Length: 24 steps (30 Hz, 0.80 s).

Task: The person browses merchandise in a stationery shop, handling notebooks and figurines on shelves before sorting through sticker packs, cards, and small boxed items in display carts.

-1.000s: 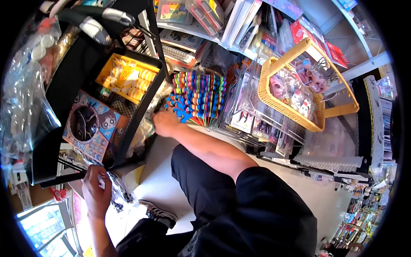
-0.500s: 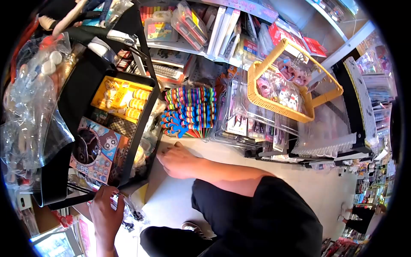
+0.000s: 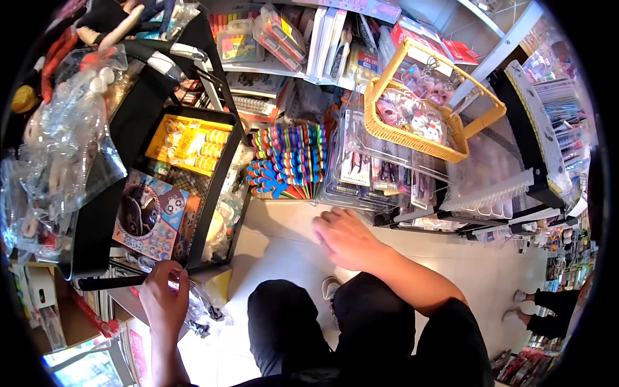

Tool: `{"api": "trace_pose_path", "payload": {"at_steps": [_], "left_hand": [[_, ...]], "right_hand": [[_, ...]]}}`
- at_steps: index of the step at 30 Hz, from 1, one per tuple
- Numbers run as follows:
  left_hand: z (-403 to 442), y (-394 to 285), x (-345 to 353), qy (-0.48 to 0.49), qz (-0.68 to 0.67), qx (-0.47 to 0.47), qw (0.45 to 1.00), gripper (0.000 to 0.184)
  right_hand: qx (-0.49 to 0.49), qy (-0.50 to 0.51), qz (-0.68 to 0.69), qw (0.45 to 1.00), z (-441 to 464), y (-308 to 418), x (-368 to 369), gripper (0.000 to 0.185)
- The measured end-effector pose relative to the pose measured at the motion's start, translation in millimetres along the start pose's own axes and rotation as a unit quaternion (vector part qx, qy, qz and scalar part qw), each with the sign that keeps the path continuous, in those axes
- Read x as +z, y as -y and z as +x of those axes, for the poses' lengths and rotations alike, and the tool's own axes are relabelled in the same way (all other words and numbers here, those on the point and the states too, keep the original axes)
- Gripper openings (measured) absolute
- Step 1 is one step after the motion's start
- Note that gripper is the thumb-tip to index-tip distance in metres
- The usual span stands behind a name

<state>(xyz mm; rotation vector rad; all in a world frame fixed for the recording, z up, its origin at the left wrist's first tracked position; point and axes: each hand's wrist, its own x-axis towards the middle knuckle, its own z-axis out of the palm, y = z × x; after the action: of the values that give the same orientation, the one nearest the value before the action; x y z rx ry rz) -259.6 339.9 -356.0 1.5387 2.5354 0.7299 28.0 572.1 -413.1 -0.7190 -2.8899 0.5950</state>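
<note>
My left hand (image 3: pixel 166 293) is at the near corner of a black display bin (image 3: pixel 209 238), its fingers closed. A small shiny bit shows between thumb and finger, too little to name. Inside the bin lie a yellow tray of small bottle-like items (image 3: pixel 190 143) and a patterned box (image 3: pixel 151 216) with a dark pirate-hat shape behind a round window. My right hand (image 3: pixel 345 238) hangs over the pale floor, fingers loosely bent and slightly apart, with nothing visible in it. The nearest goods are colourful striped hand-shaped toys (image 3: pixel 287 161), standing apart from it.
A yellow wicker basket (image 3: pixel 412 138) of small packets sits on a wire rack to the right. Clear plastic bags (image 3: pixel 68 155) hang at left. Stationery fills the shelf (image 3: pixel 284 68) behind. Another person's legs (image 3: pixel 548 313) show at far right. My knees are below.
My right hand has drawn back from beside the bin, moving right over the floor. My left hand stays at the bin's corner. My legs have shifted and the view has turned a little.
</note>
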Motion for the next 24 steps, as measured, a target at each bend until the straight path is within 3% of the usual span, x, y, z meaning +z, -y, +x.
{"api": "trace_pose_path", "payload": {"at_steps": [3, 7, 10, 14, 18, 20, 21, 23, 24], "left_hand": [[-0.6, 1.8, 1.2, -0.009, 0.002, -0.009, 1.000, 0.007], [-2.1, 4.3, -0.2, -0.011, -0.017, -0.009, 1.000, 0.006], [-1.6, 1.1, -7.1, 0.012, -0.015, -0.010, 1.000, 0.006], [-1.2, -1.2, -8.9, 0.046, -0.041, -0.036, 0.997, 0.013], [20.5, -38.2, 18.1, 0.121, -0.084, -0.017, 0.989, 0.018], [54.5, -55.4, 48.7, 0.126, -0.208, 0.122, 0.962, 0.008], [80.7, -58.4, 75.3, 0.179, -0.344, 0.038, 0.921, 0.005], [147.9, -103.8, 89.9, 0.151, -0.488, 0.023, 0.860, 0.018], [200.1, -107.6, 115.8, 0.097, -0.468, 0.040, 0.877, 0.021]], "right_hand": [[0.052, -0.043, -0.031, 0.997, -30.3, -14.1, -2.2, 0.010], [0.114, -0.005, -0.025, 0.993, -63.9, -10.1, -32.7, 0.009], [0.106, -0.034, -0.086, 0.990, -82.8, 7.5, -57.5, 0.007], [0.090, -0.059, -0.009, 0.994, -77.1, 59.4, -106.6, 0.011], [0.040, -0.137, 0.104, 0.984, -54.3, 60.7, -50.3, 0.017], [0.023, -0.122, 0.110, 0.986, -54.4, 66.8, -37.4, 0.016], [0.007, -0.102, 0.110, 0.989, -54.4, 68.8, -33.9, 0.016], [-0.007, -0.094, 0.111, 0.989, -54.3, 72.1, -38.2, 0.016], [-0.017, -0.087, 0.109, 0.990, -54.3, 72.9, -42.1, 0.017]]}}
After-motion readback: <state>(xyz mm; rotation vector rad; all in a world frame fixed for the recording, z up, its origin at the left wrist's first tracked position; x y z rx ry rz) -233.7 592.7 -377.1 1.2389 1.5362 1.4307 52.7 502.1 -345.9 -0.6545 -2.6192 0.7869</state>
